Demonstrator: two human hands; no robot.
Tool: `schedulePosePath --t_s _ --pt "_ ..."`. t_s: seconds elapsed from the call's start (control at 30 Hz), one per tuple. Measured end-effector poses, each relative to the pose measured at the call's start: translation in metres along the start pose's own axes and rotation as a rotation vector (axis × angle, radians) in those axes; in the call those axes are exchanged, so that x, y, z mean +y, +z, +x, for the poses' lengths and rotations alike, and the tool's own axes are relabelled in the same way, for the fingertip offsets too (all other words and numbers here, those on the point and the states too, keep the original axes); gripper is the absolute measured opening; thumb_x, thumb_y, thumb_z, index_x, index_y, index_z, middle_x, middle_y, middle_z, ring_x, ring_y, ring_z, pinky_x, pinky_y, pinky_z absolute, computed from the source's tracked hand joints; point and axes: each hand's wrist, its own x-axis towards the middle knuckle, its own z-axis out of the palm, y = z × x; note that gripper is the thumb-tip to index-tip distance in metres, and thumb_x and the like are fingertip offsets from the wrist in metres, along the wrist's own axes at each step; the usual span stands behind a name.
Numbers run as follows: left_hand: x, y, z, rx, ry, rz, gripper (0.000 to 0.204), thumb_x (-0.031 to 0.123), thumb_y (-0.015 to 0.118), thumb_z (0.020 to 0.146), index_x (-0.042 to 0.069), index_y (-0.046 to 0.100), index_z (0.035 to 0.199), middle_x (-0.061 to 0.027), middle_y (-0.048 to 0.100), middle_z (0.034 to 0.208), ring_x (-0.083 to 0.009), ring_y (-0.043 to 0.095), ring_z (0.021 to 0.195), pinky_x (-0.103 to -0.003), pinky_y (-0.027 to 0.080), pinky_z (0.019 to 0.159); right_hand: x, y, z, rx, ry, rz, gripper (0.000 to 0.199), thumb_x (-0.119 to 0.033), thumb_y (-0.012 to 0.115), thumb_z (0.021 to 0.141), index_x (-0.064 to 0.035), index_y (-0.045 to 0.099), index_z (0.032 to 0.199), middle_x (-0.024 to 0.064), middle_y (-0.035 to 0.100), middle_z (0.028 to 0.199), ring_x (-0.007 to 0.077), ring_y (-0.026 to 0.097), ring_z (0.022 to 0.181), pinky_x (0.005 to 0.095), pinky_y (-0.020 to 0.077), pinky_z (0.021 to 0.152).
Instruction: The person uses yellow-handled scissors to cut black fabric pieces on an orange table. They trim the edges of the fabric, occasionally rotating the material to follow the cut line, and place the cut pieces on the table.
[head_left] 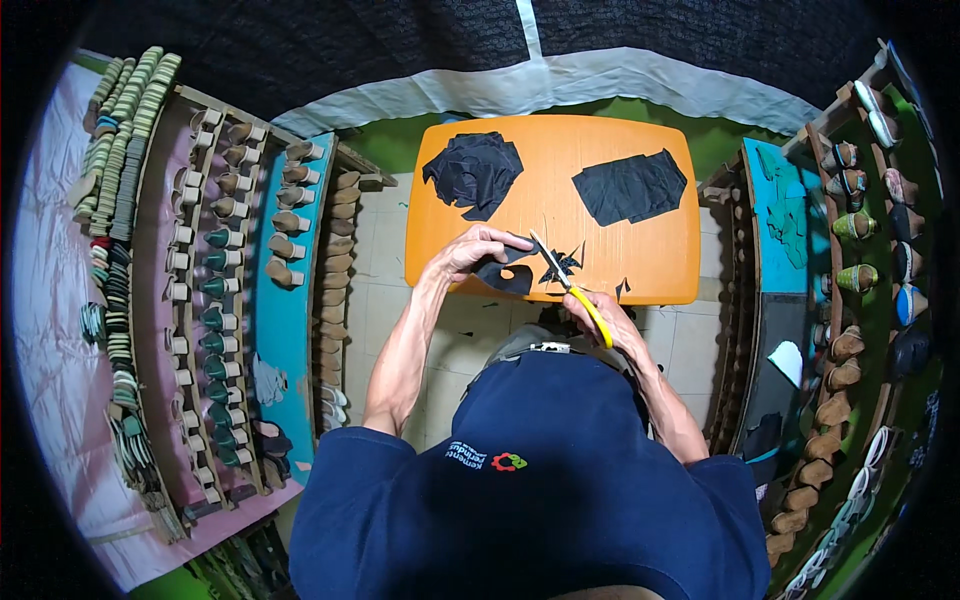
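Observation:
My left hand (468,252) pinches a small cut piece of black fabric (508,278) over the near edge of the orange table (545,130). In my right hand (612,318) is a pair of scissors with yellow handles (594,312); its blades point up and left, the tips close to my left fingertips and the fabric. Whether the blades touch the fabric, I cannot tell. Small black scraps (562,265) lie beside the blades. Farther back on the table are a rumpled pile of black fabric (472,175) at left and a flatter black stack (632,187) at right.
Racks with rows of heeled shoes (217,345) stand at left, next to bundles of striped pieces (130,150). More racks at right hold brown shoe forms (832,408) and sandals (855,225). Dark curtain (420,40) hangs behind the table, above tiled floor (380,235).

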Motion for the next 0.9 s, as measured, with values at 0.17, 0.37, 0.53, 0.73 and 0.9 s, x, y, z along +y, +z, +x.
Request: schedulePosePath --t_s 0.17,0.37,0.53,0.73,0.9 --pt "-0.013 -0.009 0.008 -0.034 0.007 -0.013 0.045 0.001 0.055 0.074 -0.001 0.073 0.115 -0.0097 0.074 0.109 -0.0095 0.063 0.086 -0.022 0.050 0.082 0.000 -0.005 -0.002 0.002 0.049 -0.032 0.051 -0.058 0.065 0.092 -0.0131 0.056 0.070 -0.0070 0.042 0.054 0.0052 0.039 0.046 0.0249 0.0294 0.043" --pt "-0.013 -0.006 0.009 -0.041 -0.003 -0.020 0.044 -0.001 0.055 0.075 -0.001 0.073 0.115 -0.0088 0.073 0.107 -0.0095 0.065 0.085 -0.022 0.052 0.085 0.001 -0.012 -0.003 0.009 0.070 -0.074 0.053 -0.059 0.066 0.091 -0.0120 0.057 0.068 -0.0058 0.043 0.054 0.0061 0.041 0.044 0.0262 0.0305 0.042" --pt "-0.006 -0.003 0.004 -0.098 -0.082 -0.027 0.064 -0.006 0.056 0.073 0.004 0.060 0.136 -0.0098 0.071 0.114 -0.0132 0.069 0.090 -0.025 0.054 0.088 0.012 -0.018 0.004 0.095 0.086 -0.053 0.058 -0.063 0.071 0.084 -0.0110 0.057 0.063 -0.0051 0.044 0.054 0.0065 0.043 0.047 0.0252 0.0315 0.045" --pt "-0.025 -0.003 0.021 0.094 -0.060 -0.056 0.080 -0.013 0.064 0.071 0.008 0.049 0.147 -0.0097 0.067 0.117 -0.0161 0.069 0.091 -0.026 0.055 0.086 0.042 -0.021 0.005 0.268 0.098 -0.030 0.058 -0.065 0.070 0.084 -0.0131 0.054 0.062 -0.0050 0.044 0.052 0.0073 0.042 0.044 0.0253 0.0305 0.042" --pt "-0.055 -0.032 0.046 0.579 0.213 -0.384 0.070 -0.015 0.066 0.075 -0.001 0.049 0.142 -0.0136 0.063 0.122 -0.0242 0.069 0.098 -0.032 0.057 0.095 0.053 -0.028 -0.004 0.307 0.188 0.041 0.065 -0.071 0.070 0.079 -0.0109 0.055 0.061 -0.0028 0.047 0.051 0.0089 0.048 0.044 0.0264 0.0376 0.042"
